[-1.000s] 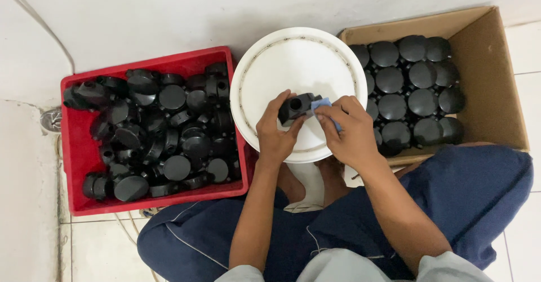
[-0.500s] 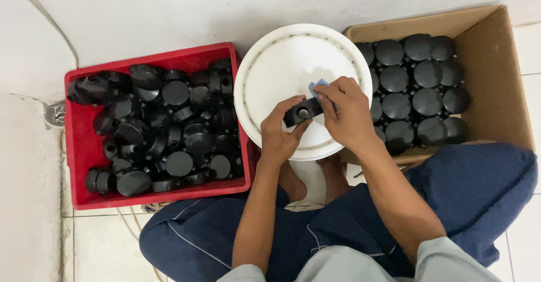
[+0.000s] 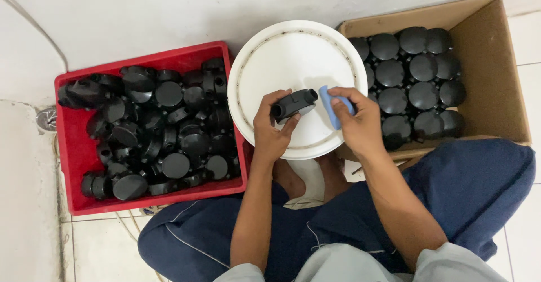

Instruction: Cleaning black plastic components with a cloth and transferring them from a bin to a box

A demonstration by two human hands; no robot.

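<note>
The black round part (image 3: 295, 104) is held over the white bucket lid (image 3: 293, 51), in the closed grip of the left hand (image 3: 273, 130). The right hand (image 3: 355, 125) pinches a blue pad (image 3: 328, 105) just beside it. A red crate (image 3: 73, 152) sits left, a cardboard box (image 3: 496, 73) right.

left hand (image 3: 274, 132) gripping, right hand (image 3: 356, 125) pinching

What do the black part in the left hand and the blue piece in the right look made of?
Black part: likely moulded plastic, with a dull sheen and a round port at its end. Blue piece: matte with no glare, possibly foam or cloth; I can't tell which.
</note>
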